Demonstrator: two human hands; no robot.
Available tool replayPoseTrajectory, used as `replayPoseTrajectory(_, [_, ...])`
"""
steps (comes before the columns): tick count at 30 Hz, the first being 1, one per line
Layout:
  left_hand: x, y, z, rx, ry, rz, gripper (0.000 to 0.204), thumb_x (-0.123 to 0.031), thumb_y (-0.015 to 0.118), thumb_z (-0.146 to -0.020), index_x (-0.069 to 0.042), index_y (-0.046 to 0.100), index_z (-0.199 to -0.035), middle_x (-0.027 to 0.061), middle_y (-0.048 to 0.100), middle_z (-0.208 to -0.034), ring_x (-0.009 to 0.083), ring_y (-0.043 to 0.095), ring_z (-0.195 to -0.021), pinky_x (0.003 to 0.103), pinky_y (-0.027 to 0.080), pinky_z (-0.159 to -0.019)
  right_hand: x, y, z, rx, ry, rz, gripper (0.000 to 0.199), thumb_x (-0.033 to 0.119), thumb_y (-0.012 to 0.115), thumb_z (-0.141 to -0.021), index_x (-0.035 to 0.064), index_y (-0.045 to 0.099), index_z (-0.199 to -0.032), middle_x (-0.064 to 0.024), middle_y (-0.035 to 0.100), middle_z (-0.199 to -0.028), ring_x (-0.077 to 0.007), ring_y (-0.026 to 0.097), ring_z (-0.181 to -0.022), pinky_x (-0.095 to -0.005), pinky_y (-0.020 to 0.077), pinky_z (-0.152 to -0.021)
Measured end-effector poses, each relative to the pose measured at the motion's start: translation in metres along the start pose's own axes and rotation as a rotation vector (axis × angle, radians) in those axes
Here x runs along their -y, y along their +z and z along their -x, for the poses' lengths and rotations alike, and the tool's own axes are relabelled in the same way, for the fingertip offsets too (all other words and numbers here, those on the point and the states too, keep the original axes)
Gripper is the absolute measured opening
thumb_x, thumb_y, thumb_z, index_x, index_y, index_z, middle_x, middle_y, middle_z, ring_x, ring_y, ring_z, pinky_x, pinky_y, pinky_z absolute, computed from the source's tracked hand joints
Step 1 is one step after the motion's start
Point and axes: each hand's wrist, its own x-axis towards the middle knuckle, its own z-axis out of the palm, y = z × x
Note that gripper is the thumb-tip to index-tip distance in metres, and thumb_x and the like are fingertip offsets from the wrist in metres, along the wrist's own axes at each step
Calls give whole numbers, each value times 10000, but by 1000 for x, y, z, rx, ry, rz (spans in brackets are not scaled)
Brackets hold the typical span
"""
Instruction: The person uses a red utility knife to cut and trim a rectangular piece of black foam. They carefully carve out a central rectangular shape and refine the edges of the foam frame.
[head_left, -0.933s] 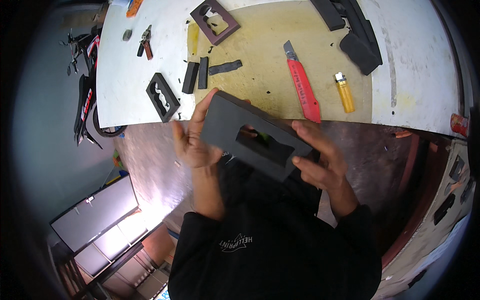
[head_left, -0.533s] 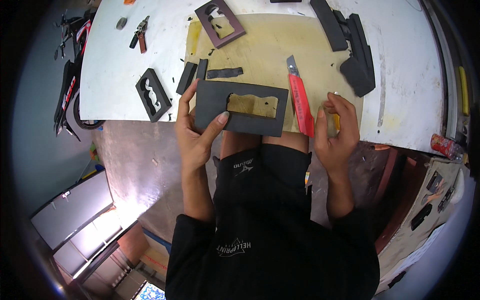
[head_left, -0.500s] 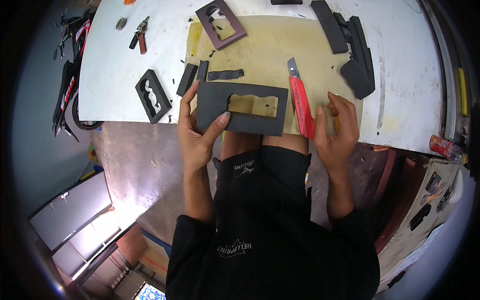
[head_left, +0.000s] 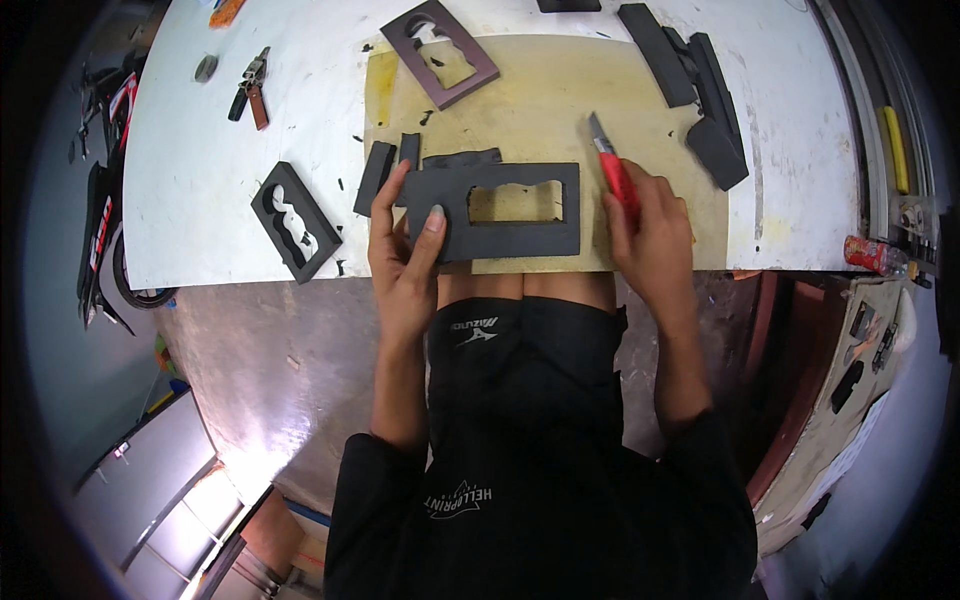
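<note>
My left hand [head_left: 405, 265] grips the left end of a dark grey foam block [head_left: 508, 240], its thumb lying on the upper face. A window with one wavy edge is cut through this block, and the yellowish cutting mat shows through it. To its right, my right hand [head_left: 652, 225] is closed around a red utility knife [head_left: 618, 182], the blade out and pointing away from me. Knife and block are apart. Just beyond the block lie a torn foam strip [head_left: 462, 158] and two narrow foam pieces [head_left: 376, 176] near my left fingers.
The yellowish mat [head_left: 560, 80] covers part of a white table [head_left: 200, 200]. A purplish cut-out frame [head_left: 440, 55] lies at the back, a dark foam frame [head_left: 296, 222] at left. Keys [head_left: 252, 90] lie far left, several foam blocks [head_left: 690, 95] far right. A bottle [head_left: 873, 254] is at the right edge.
My right hand has taken hold of the red knife, which lay on the mat before with that hand open beside it. The foam block has turned slightly in my left hand.
</note>
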Motion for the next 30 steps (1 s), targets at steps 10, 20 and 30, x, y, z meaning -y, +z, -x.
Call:
replayPoseTrajectory(10, [18,-10,-5,-39,1,41,562,-16,593,-978,-7,366,-1492,165,630,-1260,165,623,-1109,294,474,-972,16,-32,9,-64,508,-999,363,183,505,-1059,11,482,-1378,-128,706,-941,-101,605,-644,-243,498,-605])
replayPoseTrajectory(20, [23,-7,-11,-49,13,45,581,-6,621,-958,-6,375,-1484,144,623,-1246,160,618,-1086,281,465,-961,18,-28,48,-71,574,-1198,295,139,496,-1048,-31,475,-1289,-235,695,-991,-202,646,-617,-283,533,-568])
replayPoseTrajectory(30, [33,-6,12,-114,-117,68,368,32,690,-916,-71,443,-1168,80,614,-1005,72,586,-795,195,462,-696,1,-27,51,107,156,-1942,1109,733,547,-872,-107,198,-1506,-378,436,-1435,-462,581,-1211,-493,551,-851])
